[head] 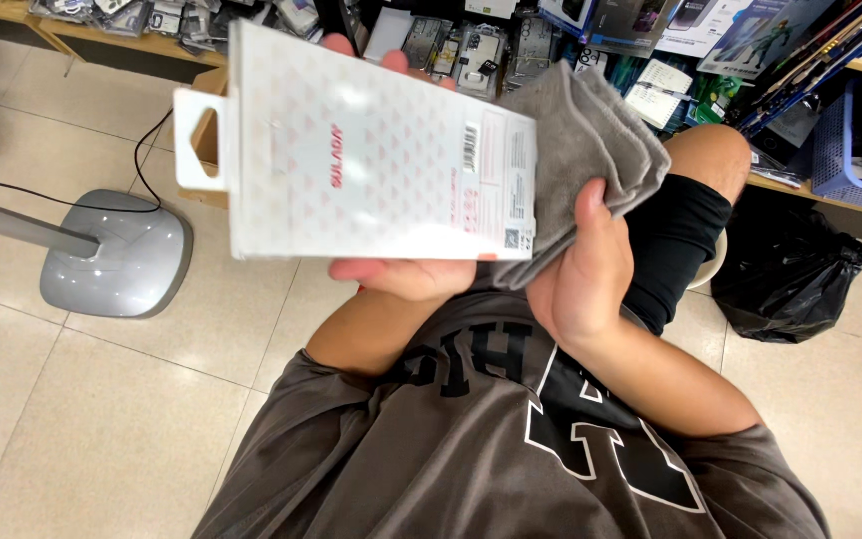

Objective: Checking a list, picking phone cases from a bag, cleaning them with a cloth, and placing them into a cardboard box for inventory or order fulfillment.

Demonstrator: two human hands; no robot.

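My left hand [406, 274] holds a flat white retail package [351, 160] with a hang tab on its left end; the fingertips show above its top edge and the thumb lies under its lower edge. My right hand [580, 269] grips a folded grey cloth [590, 140], which rests against the right end of the package. Both hands are raised in front of my chest, above my grey printed shirt [511, 439].
A grey fan base [116, 255] with a pole and black cable stands on the tiled floor at left. Shelves packed with packaged goods [471, 50] run along the top. A black plastic bag [790, 279] lies at right, under a blue basket [845, 150].
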